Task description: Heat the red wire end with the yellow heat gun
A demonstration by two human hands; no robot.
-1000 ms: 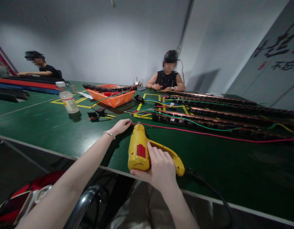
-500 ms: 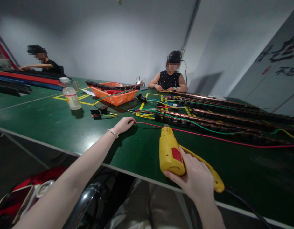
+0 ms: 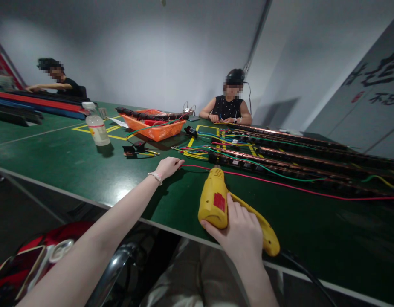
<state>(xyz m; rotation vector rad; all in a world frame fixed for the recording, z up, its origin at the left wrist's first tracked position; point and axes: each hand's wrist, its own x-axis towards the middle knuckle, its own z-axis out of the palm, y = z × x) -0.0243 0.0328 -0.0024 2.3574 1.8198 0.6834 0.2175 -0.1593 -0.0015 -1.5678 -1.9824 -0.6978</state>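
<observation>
My left hand pinches the end of a long red wire that runs off to the right across the green table. In my right hand is a yellow heat gun with a red label on its body. Its nozzle points away from me and lies over the wire, to the right of my left fingertips. A black cord trails from the handle's end over the table edge. Beyond the red wire lie long black and copper-coloured bars with bundled coloured wires at their left ends.
An orange basket holds wired parts. Left of it stands a plastic bottle; small black connectors lie nearby. Two people sit across the table, one near the middle, one far left. Yellow tape marks the tabletop.
The heat gun in my right hand has moved left along the red wire, closer to my left hand. My left hand keeps its pinch at almost the same spot.
</observation>
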